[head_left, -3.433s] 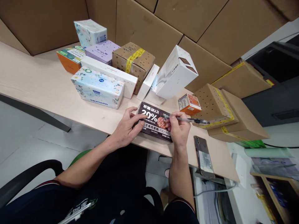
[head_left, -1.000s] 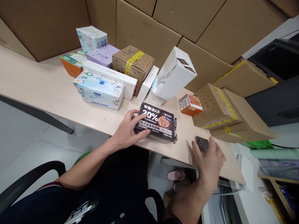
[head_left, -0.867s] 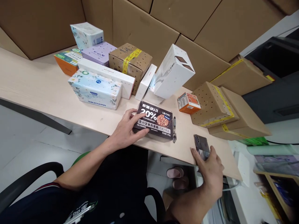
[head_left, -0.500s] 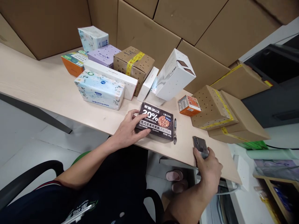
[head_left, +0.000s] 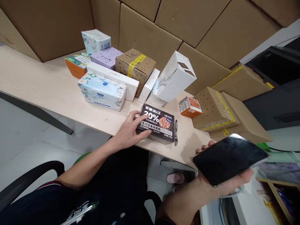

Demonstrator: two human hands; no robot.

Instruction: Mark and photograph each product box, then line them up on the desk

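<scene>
My left hand [head_left: 130,129] rests with fingers spread on the left end of a flat black snack box [head_left: 159,122] lying near the table's front edge. A pen [head_left: 175,132] lies on the table along the box's right side. My right hand [head_left: 220,186] is lifted off the table at the lower right and grips a black phone [head_left: 229,157], dark screen facing up, fingers curled round its far edge.
Tissue packs [head_left: 102,91], white cartons [head_left: 176,76], a taped brown box [head_left: 135,67] and a small orange box [head_left: 189,106] crowd the wooden table [head_left: 35,84]. Perforated brown boxes [head_left: 214,109] are stacked at the right. Cardboard walls stand behind. A chair arm [head_left: 28,179] is at the lower left.
My right hand put the pen down beside the black box, reached right to the phone on the table, closed on it and lifted it up. My left hand stayed on the box.
</scene>
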